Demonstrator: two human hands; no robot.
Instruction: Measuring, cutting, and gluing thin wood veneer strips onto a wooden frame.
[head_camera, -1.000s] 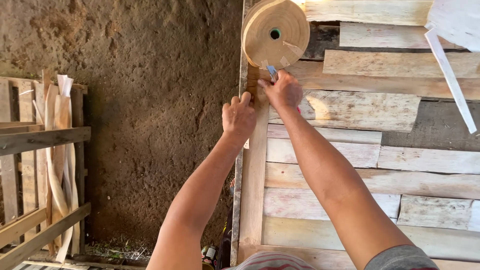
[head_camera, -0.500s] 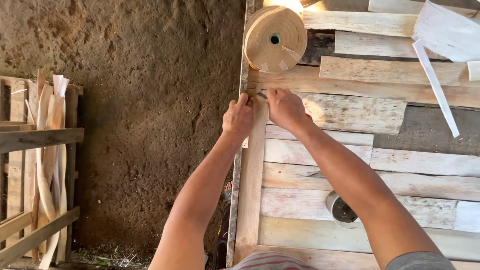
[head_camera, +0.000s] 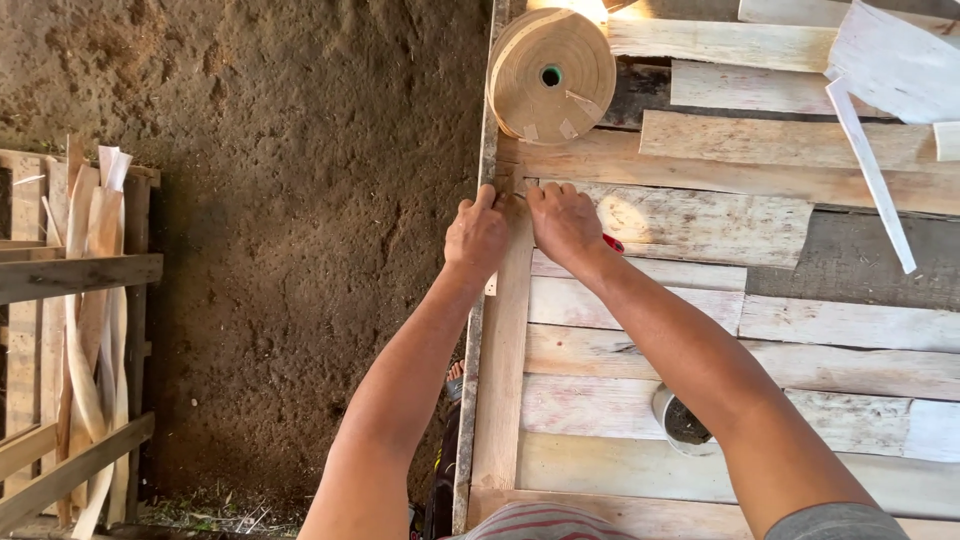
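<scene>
My left hand grips the left edge of a long wooden strip that runs along the side of the plank table. My right hand presses on the top end of the same strip, with fingers curled; a small red object shows under its palm, and what it is cannot be told. A large roll of tan tape lies just beyond both hands, near the table's far left corner.
A small round cup stands on the planks by my right forearm. White thin strips lie at the far right. A wooden crate with veneer pieces stands on the dirt floor to the left.
Both hands have drawn back from the tape roll toward me and now sit side by side on the wooden strip's top end. The view has shifted slightly.
</scene>
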